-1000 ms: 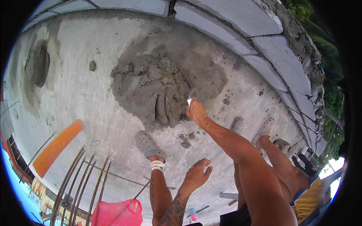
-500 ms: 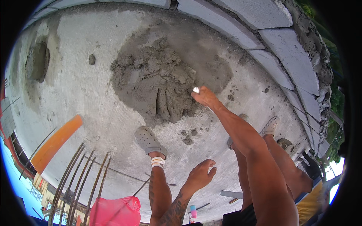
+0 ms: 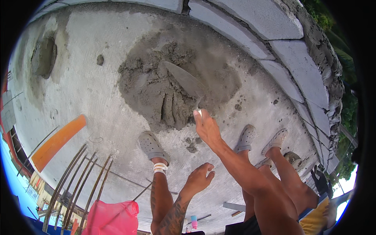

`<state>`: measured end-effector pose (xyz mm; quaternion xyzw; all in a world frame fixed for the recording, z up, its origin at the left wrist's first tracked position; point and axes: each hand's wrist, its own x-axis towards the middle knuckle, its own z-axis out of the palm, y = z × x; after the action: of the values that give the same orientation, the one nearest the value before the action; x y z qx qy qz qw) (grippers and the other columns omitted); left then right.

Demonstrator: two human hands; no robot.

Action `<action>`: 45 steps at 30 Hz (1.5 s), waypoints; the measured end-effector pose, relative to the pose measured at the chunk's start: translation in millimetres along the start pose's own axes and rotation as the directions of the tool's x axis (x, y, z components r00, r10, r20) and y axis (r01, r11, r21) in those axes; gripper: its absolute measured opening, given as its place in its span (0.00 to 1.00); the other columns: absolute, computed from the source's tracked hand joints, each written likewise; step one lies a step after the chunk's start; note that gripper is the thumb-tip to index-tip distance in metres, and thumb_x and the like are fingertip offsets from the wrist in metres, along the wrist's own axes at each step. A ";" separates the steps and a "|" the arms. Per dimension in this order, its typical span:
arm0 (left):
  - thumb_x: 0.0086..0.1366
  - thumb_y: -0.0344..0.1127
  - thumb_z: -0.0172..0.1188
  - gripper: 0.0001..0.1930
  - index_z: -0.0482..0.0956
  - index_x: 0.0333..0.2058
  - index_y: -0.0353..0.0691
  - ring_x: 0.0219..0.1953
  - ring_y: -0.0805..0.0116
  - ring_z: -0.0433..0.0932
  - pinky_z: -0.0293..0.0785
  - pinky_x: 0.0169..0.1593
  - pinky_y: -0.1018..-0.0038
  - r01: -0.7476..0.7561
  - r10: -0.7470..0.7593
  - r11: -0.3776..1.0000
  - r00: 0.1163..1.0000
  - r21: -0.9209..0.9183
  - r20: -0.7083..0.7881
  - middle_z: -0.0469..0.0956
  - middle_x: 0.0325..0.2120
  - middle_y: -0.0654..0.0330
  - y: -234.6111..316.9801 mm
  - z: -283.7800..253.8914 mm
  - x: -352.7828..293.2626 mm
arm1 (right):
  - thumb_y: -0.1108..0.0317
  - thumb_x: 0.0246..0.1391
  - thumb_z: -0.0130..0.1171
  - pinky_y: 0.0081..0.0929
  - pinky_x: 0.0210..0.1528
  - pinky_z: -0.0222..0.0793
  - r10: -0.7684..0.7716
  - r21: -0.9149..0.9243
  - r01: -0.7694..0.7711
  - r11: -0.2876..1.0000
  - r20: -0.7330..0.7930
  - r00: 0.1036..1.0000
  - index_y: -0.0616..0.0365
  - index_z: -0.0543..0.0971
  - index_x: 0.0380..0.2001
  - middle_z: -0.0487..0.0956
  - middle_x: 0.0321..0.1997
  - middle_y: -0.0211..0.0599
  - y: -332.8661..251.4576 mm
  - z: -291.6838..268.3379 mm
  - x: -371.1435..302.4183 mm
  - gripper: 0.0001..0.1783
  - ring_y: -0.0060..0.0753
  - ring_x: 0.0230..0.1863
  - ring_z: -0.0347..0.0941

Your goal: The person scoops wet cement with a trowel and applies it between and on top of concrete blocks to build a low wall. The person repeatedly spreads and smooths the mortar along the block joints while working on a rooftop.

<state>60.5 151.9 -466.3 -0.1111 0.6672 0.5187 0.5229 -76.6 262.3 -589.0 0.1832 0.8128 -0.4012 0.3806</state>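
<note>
My right hand (image 3: 207, 127) is closed round the pale handle of a trowel (image 3: 184, 78). The blade lies over a heap of wet grey mortar (image 3: 143, 88), its pointed tip toward the far left and its face largely bare. Deep grooves run through the near side of the heap. Nothing is in my left hand (image 3: 199, 179), which hangs above the floor near my left shin with fingers loosely bent and the thumb apart.
A block wall (image 3: 290, 58) curves along the far right. Upright rebar rods (image 3: 74, 184), an orange pipe (image 3: 60, 143) and a pink bag (image 3: 111, 219) stand at the left. My clog (image 3: 153, 145) is near the heap. Another person's legs (image 3: 290, 164) are close at right.
The trowel has come up out of the mortar, and its blade now shows whole. My right hand has shifted nearer to me and slightly left. My left hand stays almost the same.
</note>
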 end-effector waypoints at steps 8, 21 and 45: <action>0.68 0.36 0.60 0.12 0.76 0.46 0.38 0.47 0.50 0.83 0.78 0.49 0.61 -0.023 0.024 1.000 0.998 0.010 -0.052 0.83 0.42 0.49 1.7 -7.7 -5.6 | 0.43 0.67 0.47 0.57 0.48 0.71 0.088 -0.220 -0.117 0.969 -0.136 0.987 0.60 0.77 0.47 0.81 0.39 0.66 64.7 -81.1 -32.7 0.28 0.74 0.46 0.76; 0.68 0.38 0.58 0.14 0.76 0.49 0.39 0.50 0.48 0.81 0.76 0.53 0.59 0.006 -0.005 1.000 0.999 -0.030 0.035 0.82 0.45 0.48 -7.2 -5.7 -6.0 | 0.39 0.69 0.40 0.45 0.49 0.69 0.067 -0.057 -0.063 0.996 0.074 0.995 0.65 0.79 0.39 0.81 0.37 0.57 60.5 -17.5 90.7 0.35 0.61 0.43 0.76; 0.67 0.41 0.61 0.18 0.76 0.51 0.38 0.45 0.58 0.84 0.77 0.49 0.66 0.038 -0.047 0.995 0.994 0.094 0.097 0.83 0.43 0.51 -34.9 18.3 8.1 | 0.53 0.66 0.54 0.46 0.34 0.74 -0.589 -0.771 0.165 0.615 -0.311 0.746 0.65 0.80 0.41 0.82 0.27 0.51 -207.2 -434.7 -104.6 0.22 0.55 0.29 0.79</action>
<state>91.7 154.6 -491.4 -0.0753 0.6612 0.4812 0.5706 -339.4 480.6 -233.8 -0.0549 0.9931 -0.0673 0.0787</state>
